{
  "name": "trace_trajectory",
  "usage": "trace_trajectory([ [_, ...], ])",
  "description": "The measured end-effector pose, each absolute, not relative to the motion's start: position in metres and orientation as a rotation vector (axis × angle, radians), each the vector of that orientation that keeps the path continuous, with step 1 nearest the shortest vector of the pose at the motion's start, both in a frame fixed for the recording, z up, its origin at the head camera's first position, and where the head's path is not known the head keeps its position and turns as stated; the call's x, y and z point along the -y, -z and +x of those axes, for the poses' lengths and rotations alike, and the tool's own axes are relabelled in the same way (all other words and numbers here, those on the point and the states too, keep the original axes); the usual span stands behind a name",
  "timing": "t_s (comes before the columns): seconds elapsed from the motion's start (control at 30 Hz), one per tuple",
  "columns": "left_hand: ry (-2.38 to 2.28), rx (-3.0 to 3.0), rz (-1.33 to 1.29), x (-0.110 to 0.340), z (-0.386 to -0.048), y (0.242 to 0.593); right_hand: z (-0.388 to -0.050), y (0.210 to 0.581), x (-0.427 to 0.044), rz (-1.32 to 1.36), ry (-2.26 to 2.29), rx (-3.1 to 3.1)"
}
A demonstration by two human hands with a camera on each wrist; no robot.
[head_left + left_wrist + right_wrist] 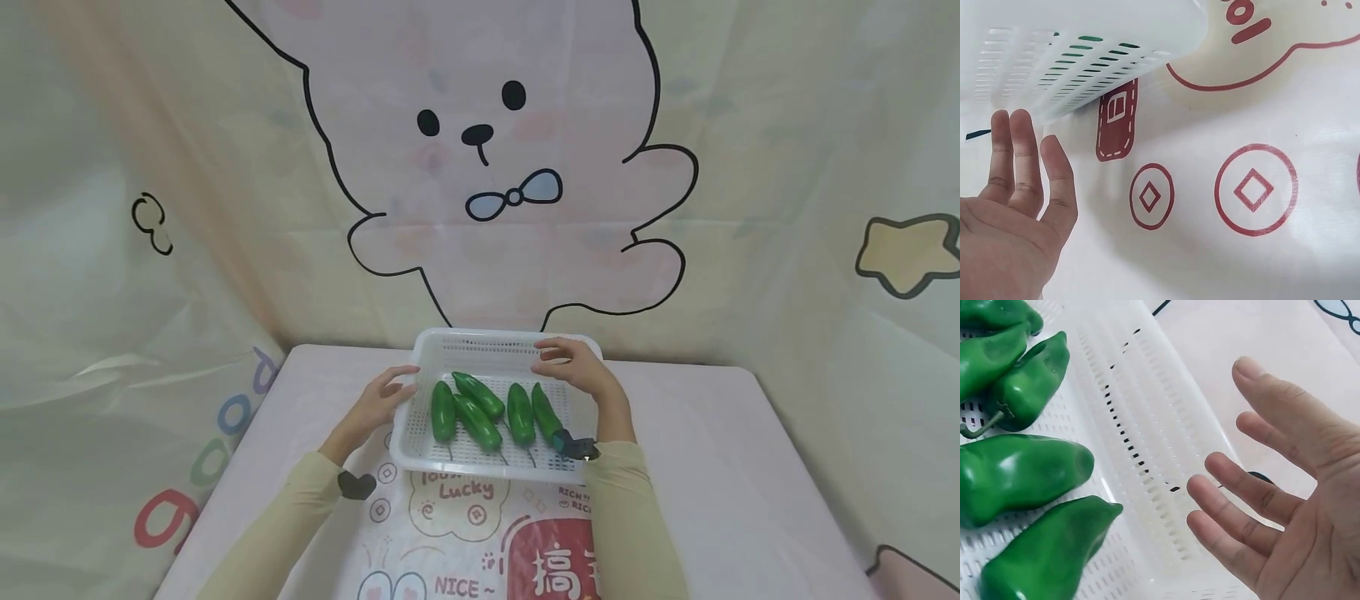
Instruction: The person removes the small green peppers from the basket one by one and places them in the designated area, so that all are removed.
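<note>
Several green peppers (478,422) lie in a white perforated plastic basket (487,477). At the basket's left side is my left hand (375,408), with its fingers extended. In the left wrist view, the fingertips (1021,120) of that hand come up against the slotted wall; whether they bear on it, I cannot tell. Over the far right part of the basket hovers my right hand (573,367), fingers spread and slightly bent, holding nothing. The right wrist view has the peppers (1029,472) left of this hand, apart from its fingers.
The basket stands near the back edge of a table (697,467) with a white printed cover. Right behind it hangs a curtain (480,275) with a bear drawing, and similar cloth closes off both sides. Dark bands (356,485) sit on both wrists.
</note>
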State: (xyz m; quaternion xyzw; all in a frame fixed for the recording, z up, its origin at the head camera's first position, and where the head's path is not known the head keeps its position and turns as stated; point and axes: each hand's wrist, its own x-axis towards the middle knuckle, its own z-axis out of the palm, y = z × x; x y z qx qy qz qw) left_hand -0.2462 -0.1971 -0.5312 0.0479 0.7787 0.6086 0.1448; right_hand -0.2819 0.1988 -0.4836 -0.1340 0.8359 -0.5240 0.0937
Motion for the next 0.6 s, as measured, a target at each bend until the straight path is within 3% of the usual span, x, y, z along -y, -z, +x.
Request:
trace_trajectory([
  [0.6, -1.726, -2.258, 0.143, 0.197, -0.246, 0.532, -0.277, 0.513, -0.188, -0.119, 1.567, -2.468],
])
